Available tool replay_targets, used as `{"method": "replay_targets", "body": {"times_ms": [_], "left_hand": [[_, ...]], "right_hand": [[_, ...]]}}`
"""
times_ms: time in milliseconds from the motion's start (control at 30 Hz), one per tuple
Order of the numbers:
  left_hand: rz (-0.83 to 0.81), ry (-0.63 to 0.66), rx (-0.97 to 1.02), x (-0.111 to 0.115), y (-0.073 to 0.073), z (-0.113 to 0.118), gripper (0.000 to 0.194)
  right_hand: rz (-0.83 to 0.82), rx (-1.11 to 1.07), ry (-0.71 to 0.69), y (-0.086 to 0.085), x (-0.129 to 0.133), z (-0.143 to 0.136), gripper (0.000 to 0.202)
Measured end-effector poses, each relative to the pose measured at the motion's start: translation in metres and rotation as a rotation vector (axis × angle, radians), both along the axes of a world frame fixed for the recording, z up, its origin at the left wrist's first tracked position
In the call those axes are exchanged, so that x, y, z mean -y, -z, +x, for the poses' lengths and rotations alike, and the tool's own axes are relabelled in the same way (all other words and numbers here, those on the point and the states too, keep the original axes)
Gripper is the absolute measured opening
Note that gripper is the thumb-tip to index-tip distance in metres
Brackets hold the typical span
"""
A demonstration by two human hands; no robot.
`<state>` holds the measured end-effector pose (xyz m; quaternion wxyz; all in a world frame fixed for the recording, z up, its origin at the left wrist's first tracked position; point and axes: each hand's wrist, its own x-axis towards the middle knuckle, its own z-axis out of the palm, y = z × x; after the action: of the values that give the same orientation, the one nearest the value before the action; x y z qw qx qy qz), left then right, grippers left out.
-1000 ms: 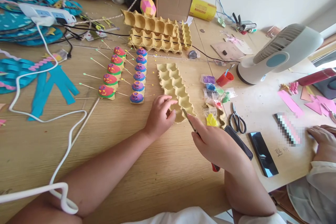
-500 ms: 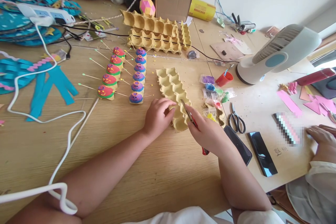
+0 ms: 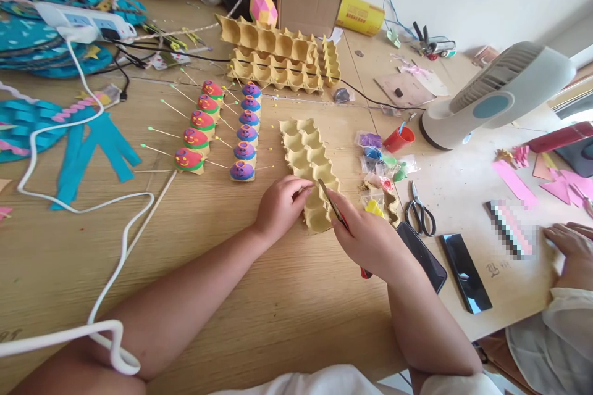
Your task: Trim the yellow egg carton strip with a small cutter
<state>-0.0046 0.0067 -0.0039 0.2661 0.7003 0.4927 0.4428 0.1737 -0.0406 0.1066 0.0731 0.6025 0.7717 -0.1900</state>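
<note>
A pale yellow egg carton (image 3: 303,147) with two rows of cups lies on the table, its long side running away from me. My left hand (image 3: 279,210) is closed at the carton's left side, thumb and forefinger pinched on the rim. In my right hand (image 3: 368,239) is a utility knife (image 3: 334,205) with a red and black handle, its blade over the near cups. Part of the handle is covered by my fingers. Left of the carton stand a purple-painted egg-cup strip (image 3: 246,133) and a red and green one (image 3: 200,120) with pin-like sticks.
More egg cartons (image 3: 273,71) lie at the back. To the right are bags of coloured clay (image 3: 372,153), a red cup (image 3: 399,137), scissors (image 3: 420,213), two phones (image 3: 466,274) and a white fan (image 3: 486,99). A white cable (image 3: 125,228) crosses the left side. Another person's hand (image 3: 572,244) rests at right.
The view has shifted slightly, so everything sits a little further right. Both hands and the knife stay at nearly the same place on the carton.
</note>
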Motion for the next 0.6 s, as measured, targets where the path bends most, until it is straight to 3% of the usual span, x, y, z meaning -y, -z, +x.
{"method": "replay_targets", "body": {"times_ms": [300, 600], "left_hand": [[-0.09, -0.034, 0.007, 0.003, -0.002, -0.001, 0.008], [-0.06, -0.025, -0.003, 0.002, -0.002, -0.001, 0.008]], "right_hand": [[-0.04, 0.084, -0.028, -0.011, 0.008, -0.009, 0.058], [-0.009, 0.11, -0.032, -0.003, 0.011, -0.011, 0.058]]}}
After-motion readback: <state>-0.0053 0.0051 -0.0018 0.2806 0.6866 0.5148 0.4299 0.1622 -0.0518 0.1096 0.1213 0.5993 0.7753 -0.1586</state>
